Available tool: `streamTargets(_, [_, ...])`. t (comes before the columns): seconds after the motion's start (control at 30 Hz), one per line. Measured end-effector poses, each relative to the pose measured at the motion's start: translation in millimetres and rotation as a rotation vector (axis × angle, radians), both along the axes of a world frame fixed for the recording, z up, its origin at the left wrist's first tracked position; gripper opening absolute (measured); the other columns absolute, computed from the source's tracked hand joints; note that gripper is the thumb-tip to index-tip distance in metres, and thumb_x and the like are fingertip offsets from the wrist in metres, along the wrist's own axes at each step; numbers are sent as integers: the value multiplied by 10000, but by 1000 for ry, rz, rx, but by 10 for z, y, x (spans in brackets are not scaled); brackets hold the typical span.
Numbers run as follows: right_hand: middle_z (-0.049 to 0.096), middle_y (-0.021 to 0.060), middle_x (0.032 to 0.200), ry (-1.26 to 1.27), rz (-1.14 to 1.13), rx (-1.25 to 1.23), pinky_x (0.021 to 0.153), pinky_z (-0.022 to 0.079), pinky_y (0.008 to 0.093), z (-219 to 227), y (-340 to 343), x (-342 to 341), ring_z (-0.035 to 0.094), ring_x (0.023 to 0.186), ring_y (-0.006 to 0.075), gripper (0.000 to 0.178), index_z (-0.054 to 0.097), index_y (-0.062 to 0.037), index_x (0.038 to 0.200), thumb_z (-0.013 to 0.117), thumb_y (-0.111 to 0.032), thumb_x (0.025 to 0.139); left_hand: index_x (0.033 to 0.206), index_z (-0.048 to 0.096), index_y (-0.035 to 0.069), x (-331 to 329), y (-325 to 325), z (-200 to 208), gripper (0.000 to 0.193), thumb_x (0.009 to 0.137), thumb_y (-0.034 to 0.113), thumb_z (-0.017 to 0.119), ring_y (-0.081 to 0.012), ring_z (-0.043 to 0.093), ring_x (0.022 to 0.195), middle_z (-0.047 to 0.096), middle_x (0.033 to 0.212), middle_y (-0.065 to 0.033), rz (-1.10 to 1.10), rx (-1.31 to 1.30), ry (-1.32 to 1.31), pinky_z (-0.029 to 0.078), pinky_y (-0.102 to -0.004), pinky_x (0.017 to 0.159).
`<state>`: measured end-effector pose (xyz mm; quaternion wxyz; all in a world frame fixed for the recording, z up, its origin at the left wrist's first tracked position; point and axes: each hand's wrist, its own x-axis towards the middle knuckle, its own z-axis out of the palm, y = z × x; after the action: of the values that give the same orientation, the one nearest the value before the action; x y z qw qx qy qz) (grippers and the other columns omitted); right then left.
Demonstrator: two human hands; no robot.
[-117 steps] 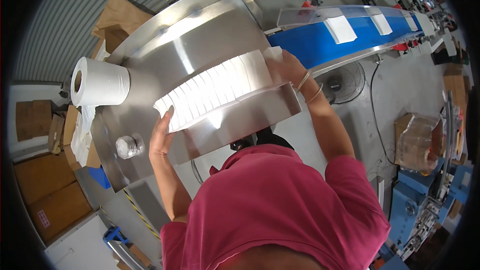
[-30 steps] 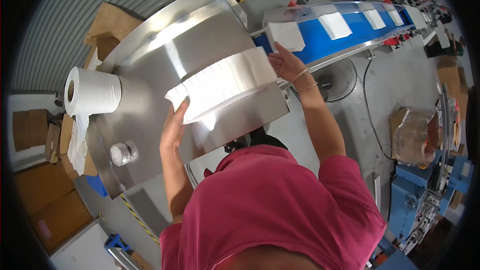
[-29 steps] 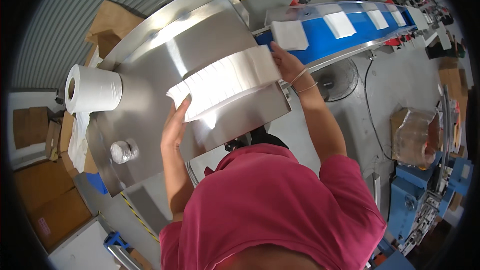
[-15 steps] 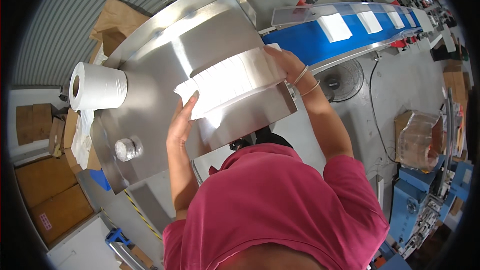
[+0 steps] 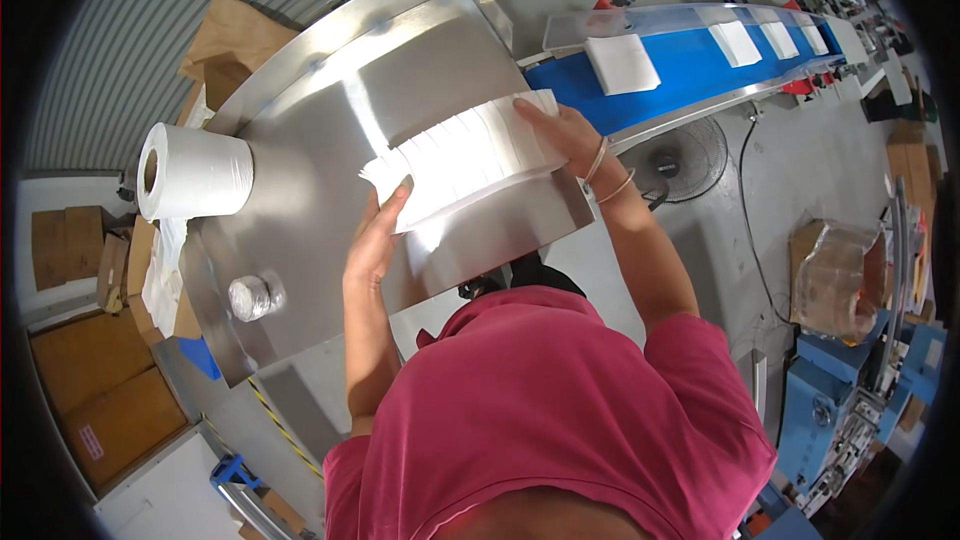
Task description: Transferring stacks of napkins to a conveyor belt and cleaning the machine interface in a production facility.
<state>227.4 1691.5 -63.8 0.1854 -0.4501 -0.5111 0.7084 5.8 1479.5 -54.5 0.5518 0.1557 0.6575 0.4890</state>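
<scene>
1. The left hand [image 5: 375,240] presses against the 8 o'clock end of a long row of white tissue stacks [image 5: 465,155], and the right hand [image 5: 560,130] presses on the 2 o'clock end. The fingers of both hands are spread and flat on the ends, so the row is squeezed between them and not clenched in a fist.
2. The row lies on the steel table [image 5: 320,130], near its middle, just beside the blue conveyor belt [image 5: 680,70], which runs away toward 2 o'clock.
3. A possible problem: only the pressure from the two ends holds the row. If one hand relaxes or the row bends in the middle, the inner stacks may fall out and spread on the table.
4. Another risk: the right wrist, with its thin bracelets [image 5: 605,170], is close to the edge of the belt, and a wrong angle could push the row against the belt's clear guard [image 5: 640,20].
5. Counts: one row in the hands; the single stacks inside it are too many and too close to count exactly.
6. On the belt about four white packs [image 5: 620,62] are visible, well apart from each other.
7. At 9 o'clock stands one large paper roll [image 5: 195,172], and one small roll of clear tape [image 5: 250,297] lies at 8 o'clock on the table.
</scene>
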Motion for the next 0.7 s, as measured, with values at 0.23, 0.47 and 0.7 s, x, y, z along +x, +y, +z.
streamTargets(0.23, [627, 57, 895, 25, -80, -29, 651, 467, 253, -150, 75, 12, 590, 761, 130, 426, 606, 5, 1028, 635, -359, 810, 1403, -40, -24, 50, 17, 51, 1105, 738, 518, 656, -311, 104, 1365, 187, 1442, -225, 21, 24, -20, 55, -478, 1080])
streamTargets(0.47, [634, 98, 944, 426, -514, -426, 773, 497, 366, -414, 400, 369, 614, 873, 298, 395, 560, -47, 1101, 612, -325, 826, 1401, -19, -35, 161, 44, 208, 1102, 736, 529, 654, -303, 127, 1360, 221, 1432, -215, 19, 0, 62, 72, -467, 1084])
streamTargets(0.7, [542, 136, 1120, 96, 155, 68, 857, 429, 250, 203, -48, 77, 553, 967, 183, 590, 452, 77, 1203, 621, -352, 833, 1393, -9, -59, 165, 82, 33, 1121, 724, 545, 657, -301, 121, 1360, 201, 1436, -223, -7, -7, 34, 82, -437, 1089])
